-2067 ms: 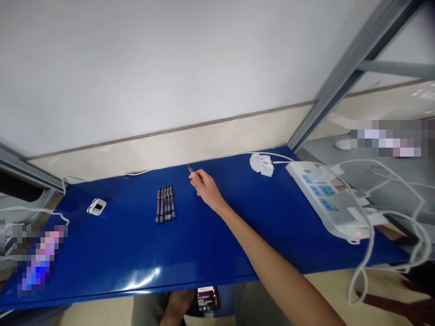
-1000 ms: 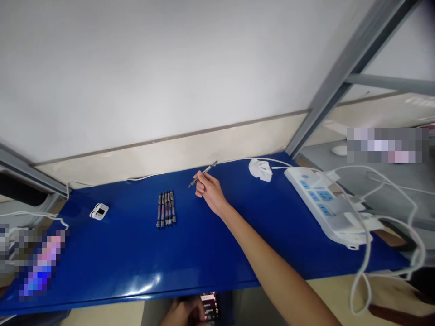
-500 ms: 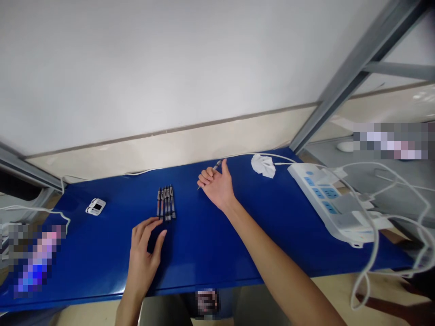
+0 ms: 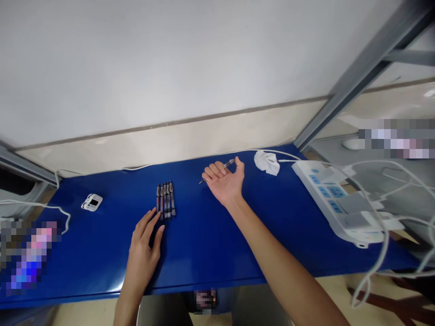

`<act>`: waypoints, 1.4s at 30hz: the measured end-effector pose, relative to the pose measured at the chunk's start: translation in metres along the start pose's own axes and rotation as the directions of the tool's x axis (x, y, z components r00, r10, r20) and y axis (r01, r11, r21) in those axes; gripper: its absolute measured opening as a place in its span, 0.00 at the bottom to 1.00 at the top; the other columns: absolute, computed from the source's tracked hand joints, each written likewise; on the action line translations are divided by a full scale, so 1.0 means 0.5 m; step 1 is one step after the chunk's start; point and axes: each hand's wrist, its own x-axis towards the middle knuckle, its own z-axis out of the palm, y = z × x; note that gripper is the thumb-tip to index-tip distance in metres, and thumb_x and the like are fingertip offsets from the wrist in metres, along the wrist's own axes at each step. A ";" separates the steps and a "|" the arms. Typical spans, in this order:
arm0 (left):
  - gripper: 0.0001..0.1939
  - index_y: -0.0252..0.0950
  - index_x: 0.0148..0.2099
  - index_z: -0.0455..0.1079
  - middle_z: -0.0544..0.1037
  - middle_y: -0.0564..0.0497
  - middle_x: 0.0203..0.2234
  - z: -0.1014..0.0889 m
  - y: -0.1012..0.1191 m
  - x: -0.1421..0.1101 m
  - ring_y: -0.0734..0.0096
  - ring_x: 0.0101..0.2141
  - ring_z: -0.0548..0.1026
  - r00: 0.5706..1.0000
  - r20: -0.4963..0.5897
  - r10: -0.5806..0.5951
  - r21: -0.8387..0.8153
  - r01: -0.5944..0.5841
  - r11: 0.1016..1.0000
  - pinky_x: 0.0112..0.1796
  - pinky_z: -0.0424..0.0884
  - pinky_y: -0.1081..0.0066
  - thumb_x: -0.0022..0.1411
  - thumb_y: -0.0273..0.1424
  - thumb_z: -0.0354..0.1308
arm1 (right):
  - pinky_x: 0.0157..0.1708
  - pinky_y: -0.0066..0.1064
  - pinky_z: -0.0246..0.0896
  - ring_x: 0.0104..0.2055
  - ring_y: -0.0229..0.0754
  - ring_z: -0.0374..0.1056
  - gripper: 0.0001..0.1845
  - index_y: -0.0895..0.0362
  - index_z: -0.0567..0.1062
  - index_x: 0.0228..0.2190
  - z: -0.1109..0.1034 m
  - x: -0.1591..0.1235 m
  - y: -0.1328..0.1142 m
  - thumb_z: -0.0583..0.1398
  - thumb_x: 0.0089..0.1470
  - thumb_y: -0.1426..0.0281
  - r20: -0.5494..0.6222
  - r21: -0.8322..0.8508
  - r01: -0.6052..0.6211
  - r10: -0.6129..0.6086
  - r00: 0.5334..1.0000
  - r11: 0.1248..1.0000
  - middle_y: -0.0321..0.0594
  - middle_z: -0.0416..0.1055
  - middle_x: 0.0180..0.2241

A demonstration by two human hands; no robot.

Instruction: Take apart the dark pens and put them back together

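Several slim clear-barrelled pens (image 4: 165,200) lie side by side on the blue table (image 4: 190,244), their dark ends pointing away from me; a couple show reddish inside. At their near end is my left hand (image 4: 144,240), thumb and fingers apart. Its fingertips reach the leftmost pens, though whether they press on them I cannot tell. To the right of the row, my right hand (image 4: 224,183) is turned palm up above the table. A single pen (image 4: 229,163) slants through its curled fingers, the tip poking out on the left, the thumb raised off to the side.
A small white device with a dark screen (image 4: 93,202) lies to the left. Crumpled white tissue (image 4: 267,163) is at the back right, beside a large white power strip (image 4: 322,190) with plugs and looping cables (image 4: 384,244). A pale wall (image 4: 170,138) closes off the back.
My right hand has shifted right and opened its fingers somewhat, with its thumb farther from the pen. My left hand has edged up against the row's near end. The view has tilted slightly.
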 end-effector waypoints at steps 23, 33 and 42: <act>0.13 0.39 0.49 0.80 0.84 0.44 0.47 -0.011 -0.016 -0.002 0.54 0.49 0.80 0.947 -0.288 -0.145 0.048 0.165 0.985 0.52 0.74 0.54 0.74 0.38 0.56 | 0.47 0.42 0.65 0.40 0.47 0.70 0.14 0.49 0.78 0.50 0.038 -0.044 0.043 0.54 0.74 0.60 0.536 -0.729 0.538 -0.136 0.833 0.423 0.45 0.71 0.45; 0.14 0.43 0.53 0.78 0.83 0.47 0.47 -0.027 0.004 -0.009 0.56 0.46 0.80 0.837 -0.446 -0.316 -0.137 0.285 0.949 0.47 0.75 0.59 0.72 0.40 0.57 | 0.55 0.53 0.66 0.52 0.58 0.68 0.33 0.56 0.75 0.58 0.013 -0.129 0.000 0.62 0.63 0.45 0.591 -0.782 0.603 0.119 0.798 -0.157 0.55 0.70 0.53; 0.13 0.40 0.51 0.79 0.83 0.48 0.46 -0.042 0.050 -0.019 0.60 0.48 0.81 0.792 -0.483 -0.374 -0.516 0.087 0.852 0.52 0.76 0.63 0.68 0.39 0.65 | 0.59 0.62 0.64 0.54 0.60 0.69 0.39 0.51 0.71 0.65 -0.014 -0.228 -0.015 0.62 0.62 0.43 0.562 -0.821 0.568 0.093 0.822 -0.055 0.52 0.71 0.53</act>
